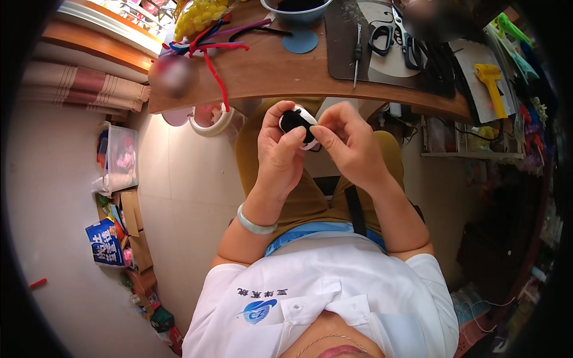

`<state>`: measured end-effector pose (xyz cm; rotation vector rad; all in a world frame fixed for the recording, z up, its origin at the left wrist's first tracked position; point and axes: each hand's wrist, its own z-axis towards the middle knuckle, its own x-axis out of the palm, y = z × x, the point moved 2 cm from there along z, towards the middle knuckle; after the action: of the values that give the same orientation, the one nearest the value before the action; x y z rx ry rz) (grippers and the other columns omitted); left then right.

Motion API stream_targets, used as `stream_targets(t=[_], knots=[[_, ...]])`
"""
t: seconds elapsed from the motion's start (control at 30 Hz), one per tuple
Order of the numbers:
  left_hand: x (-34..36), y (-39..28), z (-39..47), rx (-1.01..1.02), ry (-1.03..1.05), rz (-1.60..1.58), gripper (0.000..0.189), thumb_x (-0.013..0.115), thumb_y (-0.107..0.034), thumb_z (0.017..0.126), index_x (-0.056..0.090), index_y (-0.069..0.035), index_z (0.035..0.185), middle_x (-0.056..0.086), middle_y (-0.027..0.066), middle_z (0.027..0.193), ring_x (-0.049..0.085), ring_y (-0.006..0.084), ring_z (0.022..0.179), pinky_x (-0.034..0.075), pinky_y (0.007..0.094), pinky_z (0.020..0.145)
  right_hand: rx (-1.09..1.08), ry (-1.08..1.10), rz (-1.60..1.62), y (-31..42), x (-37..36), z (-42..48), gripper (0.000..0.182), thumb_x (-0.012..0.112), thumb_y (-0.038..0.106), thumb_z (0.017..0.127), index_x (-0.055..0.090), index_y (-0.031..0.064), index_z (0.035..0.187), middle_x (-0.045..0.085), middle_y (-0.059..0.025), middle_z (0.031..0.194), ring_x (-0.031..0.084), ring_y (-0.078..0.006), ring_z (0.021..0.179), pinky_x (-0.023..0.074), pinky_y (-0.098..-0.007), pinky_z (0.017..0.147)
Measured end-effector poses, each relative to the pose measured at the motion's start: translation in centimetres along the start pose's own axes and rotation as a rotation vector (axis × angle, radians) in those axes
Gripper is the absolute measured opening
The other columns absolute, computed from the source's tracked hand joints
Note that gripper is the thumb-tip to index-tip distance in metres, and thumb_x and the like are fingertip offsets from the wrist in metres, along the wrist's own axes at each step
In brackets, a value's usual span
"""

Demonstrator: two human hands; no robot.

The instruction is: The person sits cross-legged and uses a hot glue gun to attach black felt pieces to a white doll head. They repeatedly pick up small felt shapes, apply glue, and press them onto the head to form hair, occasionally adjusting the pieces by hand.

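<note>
My left hand [283,143] grips a small rounded black-and-white piece [295,125], fuzzy on its dark part, just past the table's front edge and above my lap. The left thumb presses on its lower side while the fingers curl round the back. At its right rim, the thumb and forefinger of my right hand [347,143] are pinched together. Whatever lies between those fingertips is too small to tell. A thin dark strand shows just below the piece.
On the wooden table [277,76] lie red and blue pipe cleaners [215,71], a blue disc [300,41], a bowl [295,15], a screwdriver [357,53] and scissors [398,38]. A yellow hot glue gun [491,89] rests at the right. Boxes [132,210] stand along the left wall.
</note>
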<state>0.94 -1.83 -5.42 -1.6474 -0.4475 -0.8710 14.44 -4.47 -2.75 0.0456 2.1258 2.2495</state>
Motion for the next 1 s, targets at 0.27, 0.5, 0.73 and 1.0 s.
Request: stream_targets(t=[0.27,0.5,0.73,1.0], knots=[[0.6,-0.1,-0.4,-0.052,-0.089,0.029,0.041,0.061,-0.008,0.084,0.044,-0.008,0.121,0.054,0.0057,0.106,0.056,0.0145,0.094,0.048,0.0281,0.081,-0.459,-0.113,-0.241,-0.9,0.5,-0.9,0.023,0.069,0.001,0.079,0.063,0.0001,0.101,0.058,-0.009,0.076,0.054,-0.0166,0.06,0.0446,-0.0249,0.054],[0.6,-0.5,-0.6,-0.094,0.058,-0.136,0.041,0.035,-0.036,0.097,0.043,-0.007,0.125,0.054,0.0084,0.111,0.052,0.0199,0.105,0.042,0.0378,0.092,-0.335,-0.129,-0.026,-1.5,0.3,-0.7,0.018,0.07,0.001,0.08,0.067,-0.0011,0.098,0.059,-0.0048,0.076,0.052,-0.0085,0.063,0.0429,-0.022,0.054],[0.4,-0.4,-0.7,-0.038,0.058,-0.086,0.047,0.038,-0.042,0.097,0.041,-0.007,0.127,0.054,0.0099,0.116,0.051,0.0217,0.11,0.039,0.0384,0.096,-0.281,-0.154,-0.103,-1.5,0.4,-0.8,0.021,0.071,0.003,0.079,0.067,-0.0007,0.1,0.058,-0.0046,0.073,0.05,-0.0085,0.06,0.0421,-0.021,0.054],[0.5,-0.6,-1.1,0.03,0.077,-0.037,0.045,0.036,-0.038,0.098,0.039,-0.006,0.129,0.052,0.0097,0.118,0.05,0.021,0.111,0.038,0.0376,0.097,-0.351,-0.139,-0.182,-1.1,0.4,-0.9,0.024,0.072,0.001,0.078,0.067,-0.0006,0.101,0.057,-0.0033,0.073,0.05,-0.0073,0.061,0.0413,-0.0197,0.054]])
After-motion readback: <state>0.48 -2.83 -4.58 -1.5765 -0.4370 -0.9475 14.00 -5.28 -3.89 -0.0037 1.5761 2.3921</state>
